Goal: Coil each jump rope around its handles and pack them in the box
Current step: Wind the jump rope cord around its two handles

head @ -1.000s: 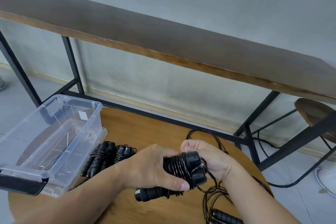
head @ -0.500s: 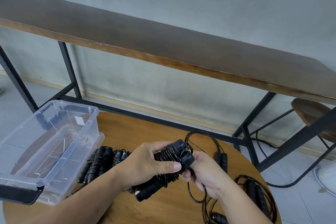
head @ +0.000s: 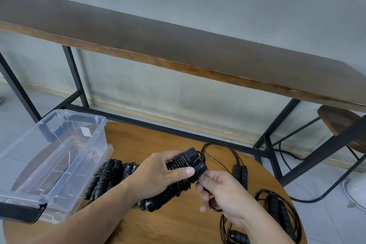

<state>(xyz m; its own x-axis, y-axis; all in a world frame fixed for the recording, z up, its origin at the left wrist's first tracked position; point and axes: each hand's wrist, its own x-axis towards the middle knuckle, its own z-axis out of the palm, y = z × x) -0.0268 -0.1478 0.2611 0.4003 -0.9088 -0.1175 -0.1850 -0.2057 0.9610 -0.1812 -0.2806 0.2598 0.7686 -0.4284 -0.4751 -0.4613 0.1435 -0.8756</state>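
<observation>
Clear plastic box [head: 49,156] sat at the left edge of the round wooden surface [head: 142,140], tilted, overhanging the rim, a black latch at its near end, resting on what looked like its clear lid. Just right of the box, two coiled ropes [head: 111,174] lay on the surface side by side, cord wound round their black handles. Left hand [head: 158,174] was over the middle of the surface, fingers and thumb curled round the wrapped jump rope [head: 182,172], thumb pressed across the coils near the handle caps; handles paired together, tilted, caps pointing up and away, lower ends close to the surface. Right hand [head: 219,190] was just right of it, fingertips touching the nearer cap end, fingers bent and pinching the thin black cord that looped down from the bundle under the palm. Loose rope [head: 239,172] lay toward the far right part of the surface, handles together, cord looping back toward the far edge. Another loose rope [head: 279,212] lay at the right edge, cord in rough rings around its handles. One more black handle [head: 238,236] showed at the near right edge, partly hidden by the right forearm.
</observation>
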